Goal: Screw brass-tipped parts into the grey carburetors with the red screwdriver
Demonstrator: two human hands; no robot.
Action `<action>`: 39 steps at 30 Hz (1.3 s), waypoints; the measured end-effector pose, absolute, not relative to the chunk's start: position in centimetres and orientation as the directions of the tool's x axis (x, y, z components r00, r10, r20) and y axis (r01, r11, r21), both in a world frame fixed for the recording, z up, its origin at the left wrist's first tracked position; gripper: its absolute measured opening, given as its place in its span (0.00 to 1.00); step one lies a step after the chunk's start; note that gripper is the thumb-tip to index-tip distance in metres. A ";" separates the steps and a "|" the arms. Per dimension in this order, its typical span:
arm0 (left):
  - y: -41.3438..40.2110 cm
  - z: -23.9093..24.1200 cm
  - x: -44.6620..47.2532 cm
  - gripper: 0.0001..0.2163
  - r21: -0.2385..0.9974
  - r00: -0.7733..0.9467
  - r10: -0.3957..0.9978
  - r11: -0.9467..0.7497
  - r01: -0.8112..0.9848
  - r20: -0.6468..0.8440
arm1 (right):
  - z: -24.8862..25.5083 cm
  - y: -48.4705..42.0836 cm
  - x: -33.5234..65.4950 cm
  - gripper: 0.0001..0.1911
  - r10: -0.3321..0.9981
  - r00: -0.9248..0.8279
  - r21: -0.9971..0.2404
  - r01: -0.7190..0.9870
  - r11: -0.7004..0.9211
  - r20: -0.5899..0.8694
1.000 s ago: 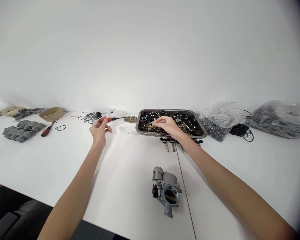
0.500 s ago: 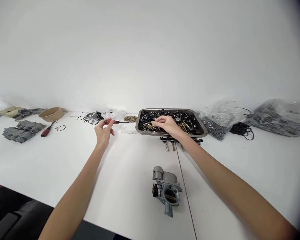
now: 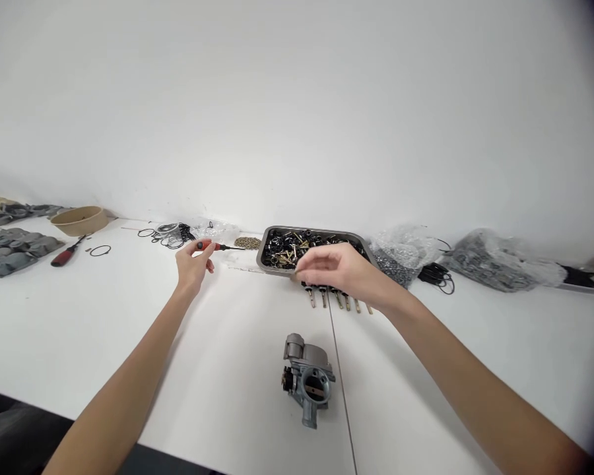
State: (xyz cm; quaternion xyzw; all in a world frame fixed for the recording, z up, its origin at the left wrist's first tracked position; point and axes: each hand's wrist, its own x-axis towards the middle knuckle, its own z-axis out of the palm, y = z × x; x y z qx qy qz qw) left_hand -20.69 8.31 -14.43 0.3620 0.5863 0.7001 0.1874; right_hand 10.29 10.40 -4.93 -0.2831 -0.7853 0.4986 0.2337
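Note:
My left hand (image 3: pixel 192 265) grips a screwdriver (image 3: pixel 208 246) with a red and black handle, its shaft pointing right toward a small heap of brass pieces (image 3: pixel 247 243). Thumb and fingers of my right hand (image 3: pixel 334 269) are pinched on a small brownish part (image 3: pixel 295 276), blurred and too small to name. That hand is over the front edge of a metal tray (image 3: pixel 272 269) filled with black and brass parts. Partly beneath it, several brass-stemmed parts (image 3: pixel 323 298) lie in a row. Nearer to me, a grey carburetor (image 3: pixel 309 376) rests on the table, touched by neither hand.
Left are a second screwdriver (image 3: pixel 68 253), a tan bowl (image 3: pixel 79 221), grey castings (image 3: pixel 17 251) and black rings (image 3: pixel 100 251). Right of the tray lie plastic bags of parts (image 3: pixel 505 260) and black cords (image 3: pixel 435 276). A wall (image 3: pixel 297 112) rises behind the table.
My right hand has come out of the tray toward me, with the small part in its fingers. My left hand still holds the screwdriver. The view has shifted a little to the right.

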 end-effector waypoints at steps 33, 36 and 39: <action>8.3 -14.4 -20.6 0.12 0.952 -0.613 0.730 -0.192 0.239 0.301 | -7.2 3.0 12.6 0.07 0.428 -0.867 -0.643 0.483 0.594 -0.257; 8.2 -14.3 -20.7 0.13 0.951 -0.610 0.733 -0.185 0.248 0.301 | -7.4 2.6 12.7 0.07 0.444 -0.866 -0.613 0.484 0.624 -0.231; 8.3 -14.4 -20.7 0.13 0.951 -0.610 0.734 -0.174 0.255 0.297 | -7.6 2.7 12.6 0.06 0.466 -0.858 -0.603 0.492 0.628 -0.215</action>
